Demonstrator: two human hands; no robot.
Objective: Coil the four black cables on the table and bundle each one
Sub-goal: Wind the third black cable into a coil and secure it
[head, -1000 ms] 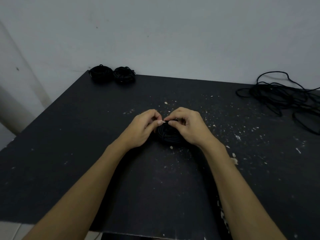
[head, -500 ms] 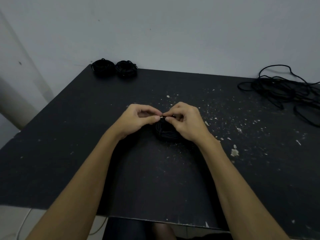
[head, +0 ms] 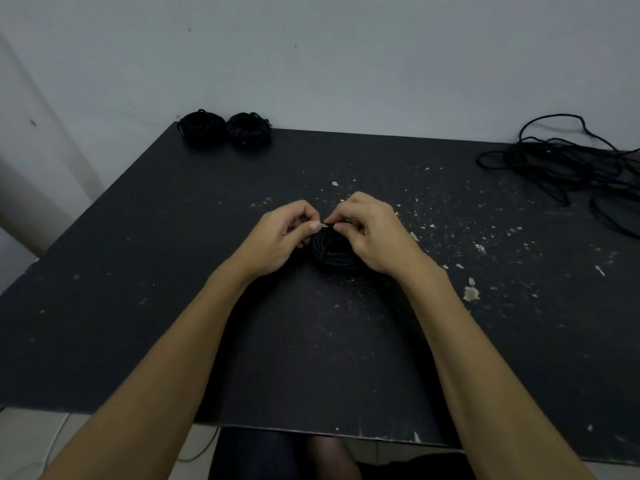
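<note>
Both hands pinched at a coiled black cable, mid-table

Nearest, the left hand [head: 280, 237] and right hand [head: 372, 233] met over the coiled cable [head: 332, 256] on the black table [head: 173, 306], fingertips curled and pinching what looked like a small tie at its top edge. Farther right sprawled a loose cable [head: 568, 168]; at the far left corner sat two finished coils [head: 225, 128], side by side

Black table [head: 173, 306], two coiled bundles [head: 225, 128], loose cable [head: 571, 164], seemingly paint flecks [head: 471, 292]
</note>
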